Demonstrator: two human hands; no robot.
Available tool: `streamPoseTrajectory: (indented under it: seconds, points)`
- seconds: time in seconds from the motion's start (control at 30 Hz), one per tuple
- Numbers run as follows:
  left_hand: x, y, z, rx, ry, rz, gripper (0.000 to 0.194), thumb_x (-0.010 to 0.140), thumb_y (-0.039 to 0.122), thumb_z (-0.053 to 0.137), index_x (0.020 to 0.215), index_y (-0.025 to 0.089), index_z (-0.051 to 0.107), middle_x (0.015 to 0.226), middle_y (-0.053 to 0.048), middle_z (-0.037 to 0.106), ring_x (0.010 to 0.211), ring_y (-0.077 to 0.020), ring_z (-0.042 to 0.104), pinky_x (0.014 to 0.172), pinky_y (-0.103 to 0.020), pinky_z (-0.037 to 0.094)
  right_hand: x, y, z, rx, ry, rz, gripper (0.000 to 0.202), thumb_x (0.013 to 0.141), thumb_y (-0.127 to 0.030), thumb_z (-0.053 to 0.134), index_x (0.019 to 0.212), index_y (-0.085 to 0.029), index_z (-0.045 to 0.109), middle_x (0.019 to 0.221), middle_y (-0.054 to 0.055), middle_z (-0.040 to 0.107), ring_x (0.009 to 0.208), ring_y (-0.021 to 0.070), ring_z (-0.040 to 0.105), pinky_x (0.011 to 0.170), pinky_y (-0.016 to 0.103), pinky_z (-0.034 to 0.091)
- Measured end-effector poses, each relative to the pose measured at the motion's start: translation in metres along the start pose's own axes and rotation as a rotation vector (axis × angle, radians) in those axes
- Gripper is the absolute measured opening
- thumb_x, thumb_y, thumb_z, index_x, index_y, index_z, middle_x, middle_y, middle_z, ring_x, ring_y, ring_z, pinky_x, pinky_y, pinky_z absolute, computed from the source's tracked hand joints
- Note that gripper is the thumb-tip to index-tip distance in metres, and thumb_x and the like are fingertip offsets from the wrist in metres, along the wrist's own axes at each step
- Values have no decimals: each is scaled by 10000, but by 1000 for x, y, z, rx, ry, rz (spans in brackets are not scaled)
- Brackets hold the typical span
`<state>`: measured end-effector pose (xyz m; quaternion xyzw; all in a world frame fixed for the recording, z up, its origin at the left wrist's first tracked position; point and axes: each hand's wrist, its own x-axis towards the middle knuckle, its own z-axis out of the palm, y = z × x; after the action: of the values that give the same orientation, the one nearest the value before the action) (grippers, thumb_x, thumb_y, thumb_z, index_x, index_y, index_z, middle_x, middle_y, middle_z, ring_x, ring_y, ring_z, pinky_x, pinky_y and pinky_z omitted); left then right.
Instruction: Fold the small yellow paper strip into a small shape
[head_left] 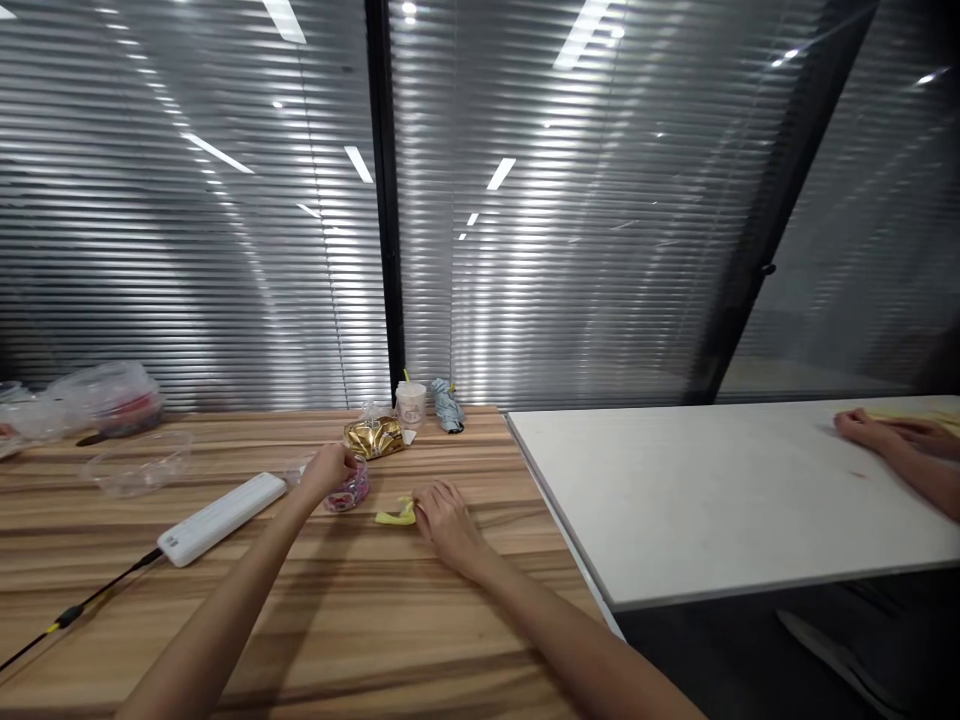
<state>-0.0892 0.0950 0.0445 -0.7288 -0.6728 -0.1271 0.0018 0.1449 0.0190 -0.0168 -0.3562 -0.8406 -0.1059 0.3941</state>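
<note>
My left hand [328,470] is at a small clear round tub [348,490] that holds many small pink and purple pieces. Its fingers are bent together and dip in at the rim; whatever they pinch is hidden. To the right, my right hand [448,522] rests low over the wooden table with its fingers curled on one end of a soft yellow strip [394,518]. The strip's free end points left, toward the tub. Just behind the tub lies a shiny gold packet [373,437].
A white power strip [221,518] with a black cable lies left on the wooden table [390,620]. Clear plastic containers [112,390], a paper cup [411,403] and a crumpled blue umbrella-like bundle [448,406] stand behind. Another person's hands [870,432] are over the white table [720,500].
</note>
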Motion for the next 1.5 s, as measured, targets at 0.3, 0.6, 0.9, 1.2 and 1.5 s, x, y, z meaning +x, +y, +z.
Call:
streamPoseTrajectory:
  seconds: [0.3,0.6,0.9,1.2,1.5]
  points:
    - [-38,14,4,-96,332,-105,228,739,254,470,815,191,675,831,-77,690,785,-231,606,626,-254,393,0,-1,-7,78,-65,-33,100,841,-141,426,907,-158,499,828,52,579,814,170,503,769,298,390]
    - [-54,18,18,-423,537,-76,314,774,263,412,925,148,662,908,-60,687,809,-199,608,741,-264,438,-6,5,0,173,-100,-92,106,864,-133,397,883,-163,497,842,51,575,817,155,505,767,279,386]
    - [-55,12,20,-234,454,-49,338,812,277,380,986,163,647,993,-74,664,905,-216,589,809,-288,407,-5,3,-9,188,-121,-57,54,831,-151,450,850,-165,499,823,51,579,815,168,505,788,305,388]
    - [-61,28,17,-348,522,-7,252,805,322,440,850,173,639,903,-60,665,879,-202,573,815,-296,402,-10,16,4,450,13,287,104,827,-186,453,898,-176,528,846,53,615,750,160,582,672,278,455]
    - [-72,68,25,-635,176,231,192,766,296,503,784,171,647,890,-69,668,843,-193,582,762,-291,443,-6,33,11,889,179,727,297,714,-342,571,941,-156,527,714,21,621,593,171,625,528,264,485]
